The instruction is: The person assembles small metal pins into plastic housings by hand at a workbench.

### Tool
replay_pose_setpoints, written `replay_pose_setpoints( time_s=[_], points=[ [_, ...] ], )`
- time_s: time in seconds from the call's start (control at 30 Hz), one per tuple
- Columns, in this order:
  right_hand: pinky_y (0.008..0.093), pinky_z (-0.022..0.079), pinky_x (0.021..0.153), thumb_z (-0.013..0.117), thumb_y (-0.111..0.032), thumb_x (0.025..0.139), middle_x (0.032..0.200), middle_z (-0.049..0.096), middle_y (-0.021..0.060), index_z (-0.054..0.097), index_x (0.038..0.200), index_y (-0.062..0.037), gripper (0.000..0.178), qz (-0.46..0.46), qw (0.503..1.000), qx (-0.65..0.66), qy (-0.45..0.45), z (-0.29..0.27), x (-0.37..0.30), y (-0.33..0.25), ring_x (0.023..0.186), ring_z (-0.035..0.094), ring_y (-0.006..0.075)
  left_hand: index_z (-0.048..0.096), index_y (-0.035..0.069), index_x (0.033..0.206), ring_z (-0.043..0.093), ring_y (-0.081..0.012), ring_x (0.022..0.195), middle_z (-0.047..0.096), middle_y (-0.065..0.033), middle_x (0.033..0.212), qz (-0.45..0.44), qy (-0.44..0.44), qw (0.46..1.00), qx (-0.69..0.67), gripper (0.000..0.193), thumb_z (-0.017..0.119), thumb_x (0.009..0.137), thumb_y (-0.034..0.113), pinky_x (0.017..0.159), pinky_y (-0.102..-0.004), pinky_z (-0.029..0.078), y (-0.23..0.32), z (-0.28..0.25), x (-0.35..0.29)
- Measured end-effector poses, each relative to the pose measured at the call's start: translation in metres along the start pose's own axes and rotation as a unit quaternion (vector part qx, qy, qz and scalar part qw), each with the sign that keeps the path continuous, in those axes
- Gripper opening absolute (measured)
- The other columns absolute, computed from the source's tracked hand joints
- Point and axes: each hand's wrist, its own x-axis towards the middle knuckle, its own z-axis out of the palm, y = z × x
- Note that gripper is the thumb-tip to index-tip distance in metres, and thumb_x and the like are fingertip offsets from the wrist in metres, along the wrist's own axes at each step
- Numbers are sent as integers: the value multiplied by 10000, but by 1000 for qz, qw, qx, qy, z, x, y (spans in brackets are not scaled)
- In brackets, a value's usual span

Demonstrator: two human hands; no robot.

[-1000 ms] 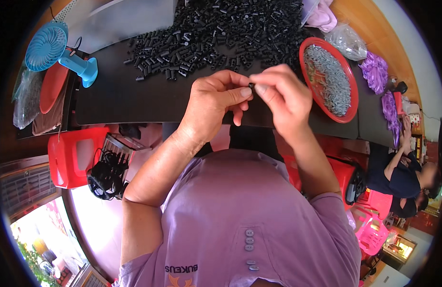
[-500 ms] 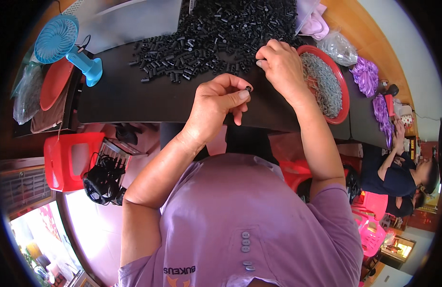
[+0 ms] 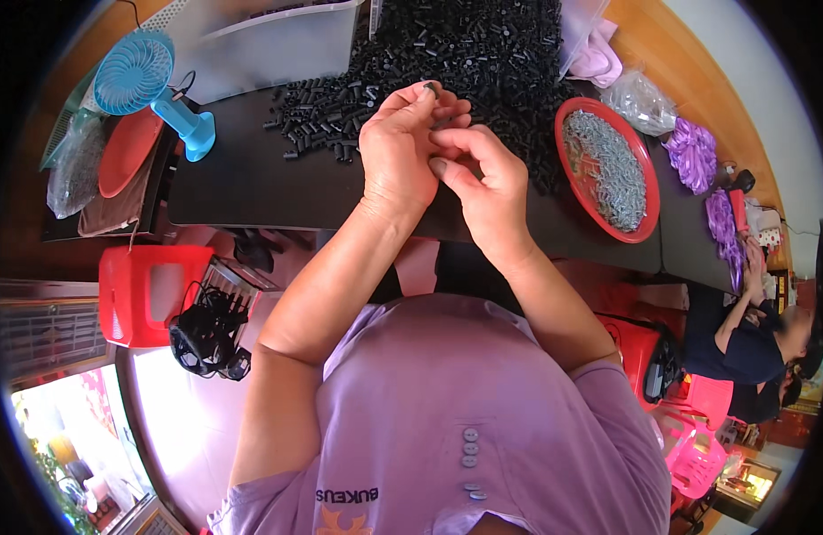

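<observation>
My left hand point(image 3: 398, 152) is at the front of a heap of small black cylindrical pieces point(image 3: 465, 53) on the table. Its thumb and forefinger are pinched at the tips on one small black piece point(image 3: 432, 88); the other fingers curl loosely. Against the palm side of it comes my right hand point(image 3: 491, 174), thumb and forefinger bent together beside the left palm. Whatever those right fingertips hold, if anything, is hidden. To the right of my right hand stands a red bowl point(image 3: 640, 234) with many small silvery screw-like pieces point(image 3: 607, 169).
A blue desk fan point(image 3: 193, 129) stands at the left, before a translucent plastic bin point(image 3: 286, 53). Purple bundles point(image 3: 692, 153) and a clear plastic bag point(image 3: 640, 100) lie beyond the bowl. A red stool point(image 3: 153, 299) is at the lower left. Another person point(image 3: 732, 334) sits at the right.
My right hand has moved left from beside the bowl and heap to meet my left hand. My left hand has risen toward the heap, turning its fingertips upward, with the black piece still pinched.
</observation>
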Motion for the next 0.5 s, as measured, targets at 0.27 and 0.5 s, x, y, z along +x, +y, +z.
replay_pose_setpoints(
  time_s=[0.27,0.5],
  points=[
    [217,488,786,692,6,877,923,666,12,670,1010,6,135,36,998,-21,40,-3,-8,5,841,604,73,601,-7,992,633,-264,880,635,-122,932,7,-31,999,15,75,560,960,48,811,-378,537,-6,-8,1],
    [229,491,712,642,-54,918,902,672,21,705,1090,-22,187,60,995,80,-1,-49,37,9,798,596,74,623,-26,995,652,-193,771,654,-97,893,27,-18,987,158,82,608,924,12,707,-311,539,-8,-3,-7]
  ],
)
